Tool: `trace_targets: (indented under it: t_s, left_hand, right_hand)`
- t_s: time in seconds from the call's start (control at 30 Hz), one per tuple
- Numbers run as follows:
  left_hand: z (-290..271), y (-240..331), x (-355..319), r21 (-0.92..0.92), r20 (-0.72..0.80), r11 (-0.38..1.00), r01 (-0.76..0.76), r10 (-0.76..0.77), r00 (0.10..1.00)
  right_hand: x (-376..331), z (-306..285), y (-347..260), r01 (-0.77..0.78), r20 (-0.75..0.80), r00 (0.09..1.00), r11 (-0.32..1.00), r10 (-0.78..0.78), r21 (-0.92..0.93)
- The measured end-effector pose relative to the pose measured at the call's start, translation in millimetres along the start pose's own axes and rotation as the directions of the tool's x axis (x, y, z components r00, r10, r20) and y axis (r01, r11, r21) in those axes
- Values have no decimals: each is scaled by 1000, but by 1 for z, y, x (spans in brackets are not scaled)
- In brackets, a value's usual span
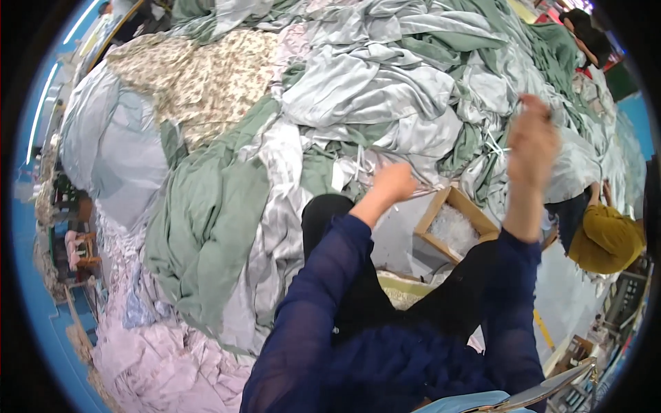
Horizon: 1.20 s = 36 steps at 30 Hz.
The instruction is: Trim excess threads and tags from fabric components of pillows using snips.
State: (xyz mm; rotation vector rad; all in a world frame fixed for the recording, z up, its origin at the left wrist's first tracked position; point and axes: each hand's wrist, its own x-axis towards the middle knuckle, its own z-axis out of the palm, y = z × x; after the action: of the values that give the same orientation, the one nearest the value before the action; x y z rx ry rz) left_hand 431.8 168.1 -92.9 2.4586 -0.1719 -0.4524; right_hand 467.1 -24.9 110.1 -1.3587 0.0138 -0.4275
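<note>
My left hand (394,182) is closed at the near edge of a big heap of cloth, its fingers curled down; what they hold is hidden. White strips (359,160) like tags or ties lie on the grey-white fabric (368,86) just beyond it. My right hand (533,141) is raised higher and farther right, over the heap, smeared by motion. Something small and dark shows at its fingers, too blurred to name. Between my forearms and close to my knees stands an open cardboard box (454,227) with clear, whitish plastic-like material inside.
Green cloth (206,227) and floral cloth (206,76) pile up on the left, with pink cloth (165,365) nearer. A person in a mustard top (606,237) bends at the right edge. Another person in dark clothes (586,38) is at the far right.
</note>
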Motion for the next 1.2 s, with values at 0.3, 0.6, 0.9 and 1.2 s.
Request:
trace_targets:
  t_s: [0.3,0.6,0.9,1.2]
  left_hand:
    - [-46,28,15,-212,123,958,-195,224,967]
    - [-53,2,12,-235,91,956,-177,203,975]
    - [-49,12,27,-324,-60,944,-60,43,997]
    - [-69,10,29,-853,91,-521,20,-112,989]
  right_hand:
    - [93,32,334,625,634,764,380,-119,-682]
    - [71,97,415,774,749,624,-40,224,-632]
    - [93,72,331,293,584,807,800,86,-523]
    - [-122,-22,80,-534,269,812,845,519,-19]
